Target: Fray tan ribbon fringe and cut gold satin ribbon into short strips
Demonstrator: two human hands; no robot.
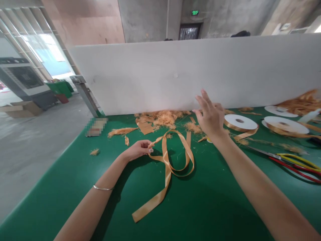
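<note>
Gold satin ribbon point(164, 157) lies in loops on the green table, one flat tail reaching toward me. Its twisted left part is pinched between the thumb and fingers of my left hand point(139, 150). My right hand point(210, 118) is raised above the table at the right of the loops, fingers apart, with nothing in it. Behind that hand is a white spool of gold ribbon point(240, 122), its loose end trailing out. Frayed orange threads point(167, 118) and flat ribbon scraps point(144, 125) lie at the back, beyond the loops.
Scissors with red and yellow handles point(296, 162) lie at the right. Another ribbon spool point(286, 125) and a heap of orange strands point(303, 103) are at the back right. A white panel point(150, 80) stands along the table's far edge. A cardboard box point(22, 108) sits on the floor.
</note>
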